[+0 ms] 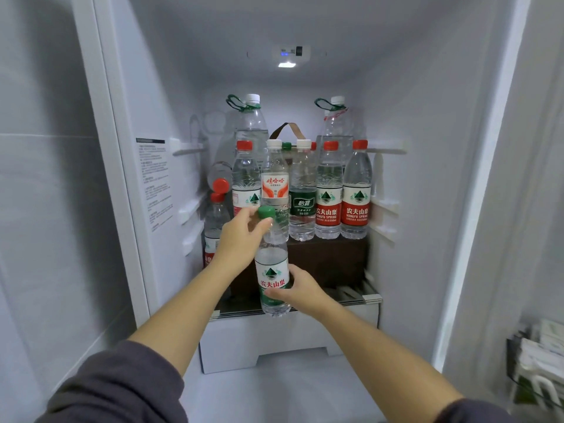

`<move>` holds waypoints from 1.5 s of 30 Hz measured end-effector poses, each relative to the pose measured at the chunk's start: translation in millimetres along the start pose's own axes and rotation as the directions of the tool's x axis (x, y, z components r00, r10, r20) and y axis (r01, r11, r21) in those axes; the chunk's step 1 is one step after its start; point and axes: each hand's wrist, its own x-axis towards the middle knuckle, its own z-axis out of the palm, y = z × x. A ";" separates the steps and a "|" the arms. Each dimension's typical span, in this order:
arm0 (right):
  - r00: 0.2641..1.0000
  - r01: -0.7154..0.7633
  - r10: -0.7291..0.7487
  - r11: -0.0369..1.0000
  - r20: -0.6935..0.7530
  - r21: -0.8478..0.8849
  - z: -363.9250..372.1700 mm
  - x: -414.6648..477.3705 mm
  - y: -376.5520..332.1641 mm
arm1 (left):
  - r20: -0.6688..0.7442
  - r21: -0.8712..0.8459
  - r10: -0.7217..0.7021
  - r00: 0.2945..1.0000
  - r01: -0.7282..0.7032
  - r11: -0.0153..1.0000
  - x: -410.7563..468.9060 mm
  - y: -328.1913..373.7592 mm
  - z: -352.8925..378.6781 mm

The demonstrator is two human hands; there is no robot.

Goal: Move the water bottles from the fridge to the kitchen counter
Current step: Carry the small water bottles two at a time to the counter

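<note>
Now, by the look of it, midway through the pick-up step: holding one green-capped bottle [272, 270] upright at the front of the fridge [427, 209], at 6 o'clock from the crowded row of bottles [328, 193] behind it. Gripping the neck just under the cap with the left hand [241, 239], fingers [264, 223] curled tight round the plastic; clasping the lower label from 3 o'clock with the right hand [300, 290], likewise wrapped round it, nothing spare in either. Hard to tell whether resting on the front lip of the shelf [370, 298] or already lifted just clear of it. Leaves plenty behind: the row standing on a brown box [329, 261] at 12 o'clock, two large handled jugs [251, 126] further back, red-capped ones [215, 221] low at 9 o'clock. Calls next for drawing the bottle straight back toward 6 o'clock, keeping it upright and off the white-capped neighbour [274, 178] close behind its cap, then turning away to the bench, nowhere in view. Probably manageable one-handed from there, freeing the other for a second bottle. Judged from the count inside, barely begun.
</note>
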 end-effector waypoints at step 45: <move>0.796 0.046 -0.083 0.996 -0.599 -0.076 -108.0 33.7 -58.9 | -0.222 0.395 -0.238 0.946 0.310 0.864 75.3 8.5 -43.6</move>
